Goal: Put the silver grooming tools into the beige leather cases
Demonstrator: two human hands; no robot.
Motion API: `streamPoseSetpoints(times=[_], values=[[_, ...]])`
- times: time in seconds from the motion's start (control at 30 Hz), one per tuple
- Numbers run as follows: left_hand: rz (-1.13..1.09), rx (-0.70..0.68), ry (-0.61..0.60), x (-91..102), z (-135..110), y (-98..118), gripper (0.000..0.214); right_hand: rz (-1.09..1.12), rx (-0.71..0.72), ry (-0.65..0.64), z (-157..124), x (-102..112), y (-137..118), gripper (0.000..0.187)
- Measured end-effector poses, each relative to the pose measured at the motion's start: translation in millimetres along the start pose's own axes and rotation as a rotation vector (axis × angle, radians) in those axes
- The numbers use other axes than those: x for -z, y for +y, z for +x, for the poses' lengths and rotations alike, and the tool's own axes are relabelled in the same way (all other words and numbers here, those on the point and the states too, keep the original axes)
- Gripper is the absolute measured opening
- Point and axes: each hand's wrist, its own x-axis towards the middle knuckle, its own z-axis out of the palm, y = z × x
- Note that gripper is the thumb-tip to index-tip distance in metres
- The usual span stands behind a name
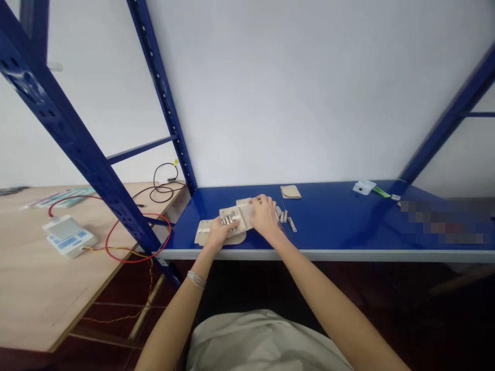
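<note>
An opened beige manicure case with shiny metal tools in it is held just over the blue shelf. My left hand grips its left side, thumb laid across the tools. On the right, my right hand has its fingers bent and closed at the case's pale flap; the fingertips are partly hidden. Beneath and to the left lies another open beige case. Several metal nail clippers and slim tools are scattered right of my right hand.
A folded beige case lies at the shelf's back. Farther right are a white packet and a green cutter. Blue uprights frame the blue shelf. Left, a wooden table bears a white device and cables.
</note>
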Motion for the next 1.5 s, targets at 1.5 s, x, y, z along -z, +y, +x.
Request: streamPoseSetpoints(times=[1.5], values=[[0.269, -0.151, 0.008, -1.2, -3.6, 0.4, 0.049, 0.908, -0.609, -0.096, 58.9, 9.6, 23.8, 0.024]])
